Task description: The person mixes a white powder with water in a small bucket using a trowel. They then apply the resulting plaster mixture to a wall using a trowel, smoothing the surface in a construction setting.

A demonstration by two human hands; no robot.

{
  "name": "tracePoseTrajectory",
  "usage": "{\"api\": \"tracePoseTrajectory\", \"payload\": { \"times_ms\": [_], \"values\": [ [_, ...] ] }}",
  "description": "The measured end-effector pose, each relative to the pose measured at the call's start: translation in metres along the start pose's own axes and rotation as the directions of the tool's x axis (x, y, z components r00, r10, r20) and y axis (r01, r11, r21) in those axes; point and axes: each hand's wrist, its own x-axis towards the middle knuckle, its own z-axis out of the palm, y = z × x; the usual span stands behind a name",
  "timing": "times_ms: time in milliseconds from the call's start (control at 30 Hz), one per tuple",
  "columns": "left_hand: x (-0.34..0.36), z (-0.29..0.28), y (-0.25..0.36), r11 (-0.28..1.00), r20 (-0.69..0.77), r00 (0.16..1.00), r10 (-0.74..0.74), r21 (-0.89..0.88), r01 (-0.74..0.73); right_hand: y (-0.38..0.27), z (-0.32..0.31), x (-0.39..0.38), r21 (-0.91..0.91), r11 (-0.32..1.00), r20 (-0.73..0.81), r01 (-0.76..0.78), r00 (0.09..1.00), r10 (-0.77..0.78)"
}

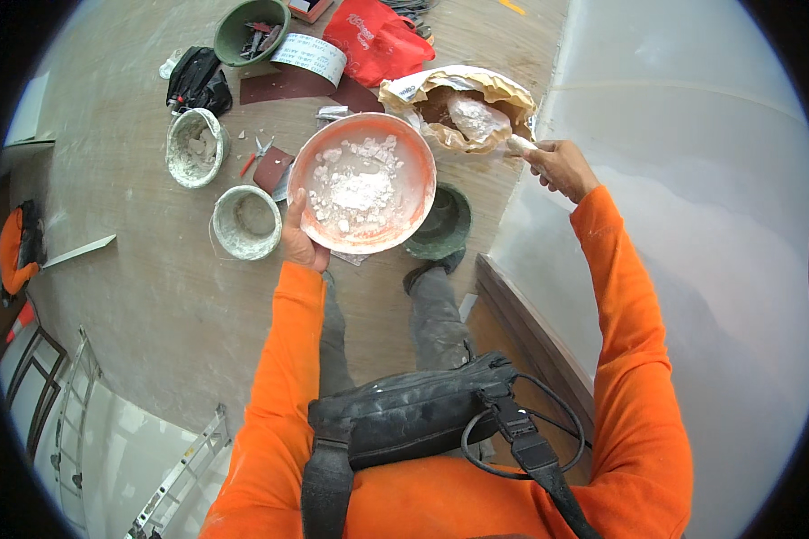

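Note:
My left hand (300,235) grips the near left rim of a round orange basin (426,157), thumb over the edge. Inside it, loose white powder and lumps (361,190) lie heaped over a pale, wet-looking layer. Off to the right, my right hand (562,171) is closed round the pale handle of a powder-coated hand tool (520,144). The tool's far end reaches into the mouth of an open paper bag (503,85), where a mound of white powder (476,119) shows. Powder hides the tool's working end, so its exact kind cannot be made out.
Left of the basin stand two plaster-crusted buckets (196,148) (246,223) and red-handled pliers (255,158). A dark green bucket (449,220) sits partly beneath the basin. Farther off are a green tub (252,31) of tools and a red bag (377,40). A white wall (674,207) rises on the right.

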Motion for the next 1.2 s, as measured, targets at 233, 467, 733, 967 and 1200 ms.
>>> {"api": "tracePoseTrajectory", "payload": {
  "times_ms": [233, 467, 733, 967, 1200],
  "values": [
    [-0.005, -0.002, 0.008, 1.0, 0.057, 0.998, -0.01, -0.026, 0.011, 0.01, 0.03, -0.045, -0.013, 0.996, -0.164, 0.083, 0.983, -0.084],
    [-0.008, -0.01, 0.011, 1.0, 0.045, 0.999, -0.018, -0.02, 0.019, 0.006, 0.047, -0.052, 0.142, 0.989, -0.093, 0.049, 0.995, -0.036],
    [-0.006, -0.018, 0.01, 0.999, 0.062, 0.998, -0.016, -0.047, 0.019, 0.009, 0.063, -0.045, 0.12, 0.987, -0.172, 0.108, 0.981, -0.087],
    [-0.005, -0.02, 0.01, 0.999, 0.036, 0.999, -0.016, -0.046, 0.018, 0.009, 0.063, -0.057, 0.25, 0.966, -0.081, 0.069, 0.995, -0.051],
    [-0.005, -0.022, 0.007, 0.999, 0.041, 0.999, -0.029, -0.039, 0.031, 0.024, 0.059, -0.097, 0.364, 0.93, -0.049, 0.041, 0.999, -0.025]
  ]
}}
